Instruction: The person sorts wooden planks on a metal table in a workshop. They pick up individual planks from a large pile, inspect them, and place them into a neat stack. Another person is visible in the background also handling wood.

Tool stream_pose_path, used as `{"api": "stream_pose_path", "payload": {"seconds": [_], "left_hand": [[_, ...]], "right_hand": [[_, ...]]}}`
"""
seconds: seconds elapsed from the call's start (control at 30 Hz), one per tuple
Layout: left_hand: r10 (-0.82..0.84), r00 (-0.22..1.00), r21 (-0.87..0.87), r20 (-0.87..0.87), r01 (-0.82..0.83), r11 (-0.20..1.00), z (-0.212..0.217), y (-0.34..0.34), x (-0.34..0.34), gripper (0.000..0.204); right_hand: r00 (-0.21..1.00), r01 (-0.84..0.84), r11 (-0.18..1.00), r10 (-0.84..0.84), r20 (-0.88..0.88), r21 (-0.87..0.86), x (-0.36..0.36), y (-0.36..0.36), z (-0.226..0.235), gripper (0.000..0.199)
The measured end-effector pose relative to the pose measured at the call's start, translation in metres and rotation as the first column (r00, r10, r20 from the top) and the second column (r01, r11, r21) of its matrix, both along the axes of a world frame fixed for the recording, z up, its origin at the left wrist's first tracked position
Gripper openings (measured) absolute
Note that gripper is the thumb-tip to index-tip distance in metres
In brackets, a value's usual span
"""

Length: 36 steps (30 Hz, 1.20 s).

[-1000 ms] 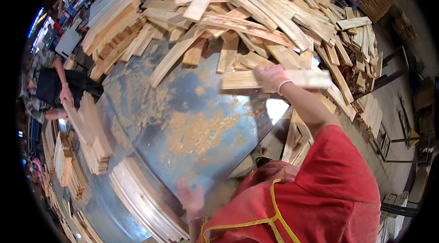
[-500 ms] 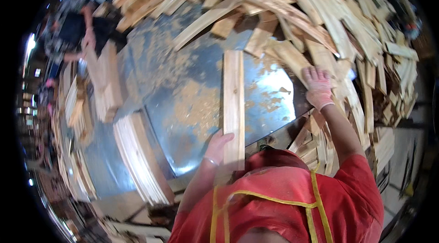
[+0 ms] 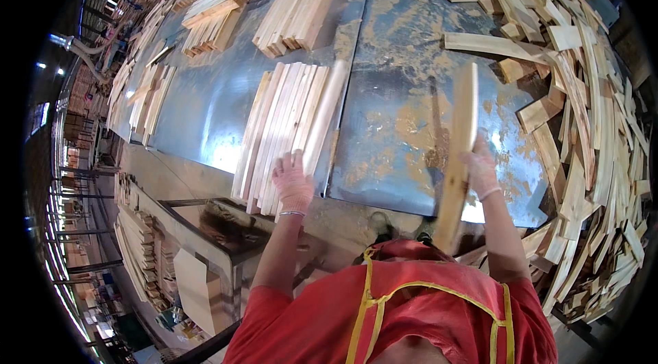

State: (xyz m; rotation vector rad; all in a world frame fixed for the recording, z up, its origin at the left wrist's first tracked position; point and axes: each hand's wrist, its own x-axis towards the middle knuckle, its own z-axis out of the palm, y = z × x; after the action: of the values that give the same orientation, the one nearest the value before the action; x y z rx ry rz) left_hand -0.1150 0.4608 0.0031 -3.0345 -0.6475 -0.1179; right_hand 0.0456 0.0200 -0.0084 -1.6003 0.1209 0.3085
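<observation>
My right hand (image 3: 482, 171), in a pale glove, grips a wooden board (image 3: 460, 138) by its right side. The board is tipped up on its narrow edge over the metal table and blurred by motion. My left hand (image 3: 293, 182), gloved too, lies with fingers outstretched on the near end of a row of wooden boards (image 3: 288, 103). Those boards lie side by side on the table, left of the held board.
Sawdust is scattered over the metal tabletop (image 3: 363, 172). A loose heap of wooden offcuts (image 3: 582, 138) fills the right side. Farther back are stacked boards (image 3: 301, 7) and another stack (image 3: 219, 11). A wooden-framed stand (image 3: 226, 254) is at the near left.
The board has passed from my left hand to my right and is now up on edge. My left hand has moved onto the board row. The view has swung left.
</observation>
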Motion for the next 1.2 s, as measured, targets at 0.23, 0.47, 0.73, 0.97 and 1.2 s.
{"api": "stream_pose_path", "payload": {"seconds": [0.23,0.47,0.73,0.97,1.2], "left_hand": [[-0.430,0.890,-0.382,-0.151,0.348,0.856,0.040,-0.067,0.028,0.083],[-0.191,0.931,0.211,-0.312,0.264,0.941,-0.024,-0.028,0.022,0.047],[-0.046,0.995,0.213,-0.093,0.065,0.975,-0.020,-0.014,0.053,0.091],[-0.476,0.863,-0.072,-0.169,0.471,0.879,0.005,-0.157,0.100,0.088],[-0.709,0.697,-0.647,-0.102,0.495,0.580,0.033,-0.342,0.159,0.087]], "right_hand": [[0.976,-0.021,0.957,-0.042,-0.212,-0.289,-0.013,0.172,0.040,0.043],[0.841,-0.513,0.835,0.535,0.074,-0.200,-0.021,0.212,-0.030,0.062],[0.923,0.343,0.702,-0.130,0.362,-0.624,0.086,-0.142,0.030,0.071],[0.926,0.376,0.138,-0.028,0.376,-0.916,0.180,-0.347,0.065,0.072],[0.982,-0.183,0.429,0.126,-0.142,-0.884,0.207,-0.323,0.160,0.094]]}}
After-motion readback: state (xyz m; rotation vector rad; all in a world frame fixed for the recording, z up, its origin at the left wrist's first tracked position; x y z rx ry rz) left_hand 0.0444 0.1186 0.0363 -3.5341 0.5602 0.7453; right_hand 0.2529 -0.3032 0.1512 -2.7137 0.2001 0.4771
